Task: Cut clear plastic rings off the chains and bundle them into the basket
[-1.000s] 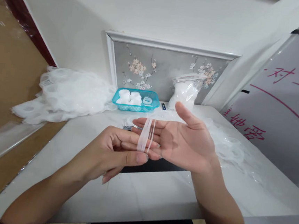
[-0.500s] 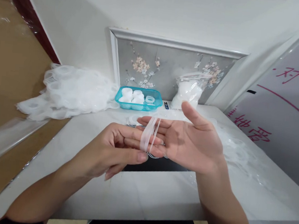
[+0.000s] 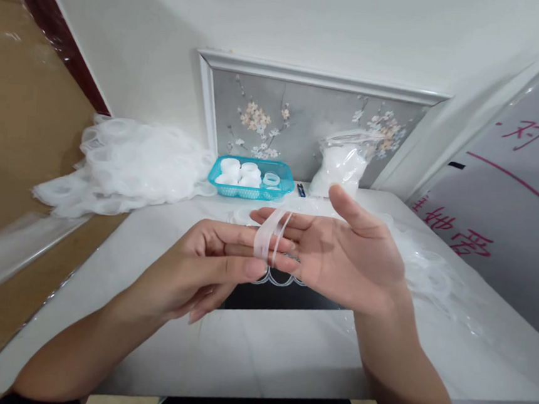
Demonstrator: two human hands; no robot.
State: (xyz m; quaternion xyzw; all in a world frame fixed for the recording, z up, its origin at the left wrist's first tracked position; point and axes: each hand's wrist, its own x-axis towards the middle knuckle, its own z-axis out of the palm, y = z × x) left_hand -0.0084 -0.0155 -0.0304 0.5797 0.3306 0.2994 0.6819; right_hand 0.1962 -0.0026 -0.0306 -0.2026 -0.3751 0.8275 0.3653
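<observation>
My right hand [image 3: 345, 252] is held palm-up above the white table [image 3: 285, 348], fingers stretched out to the left and thumb raised. A sheer white ribbon [image 3: 266, 239] is looped a few times round those fingers. Small clear loops of it hang just under the fingertips. My left hand [image 3: 202, 268] sits right beside them, fingers curled, thumb and forefinger pinching the ribbon at its lower end.
At the back stand a turquoise basket [image 3: 251, 191] with white ribbon rolls, a clear bag [image 3: 341, 164] of white material and a small blue object [image 3: 301, 190]. A heap of white netting [image 3: 131, 165] lies back left, more on the right [image 3: 428, 272]. A flower panel [image 3: 304, 123] leans on the wall.
The ribbon has been worked on round my right fingers, and clear loops now hang beneath the fingertips. My left thumb has shifted slightly along the ribbon. The view has shifted a little.
</observation>
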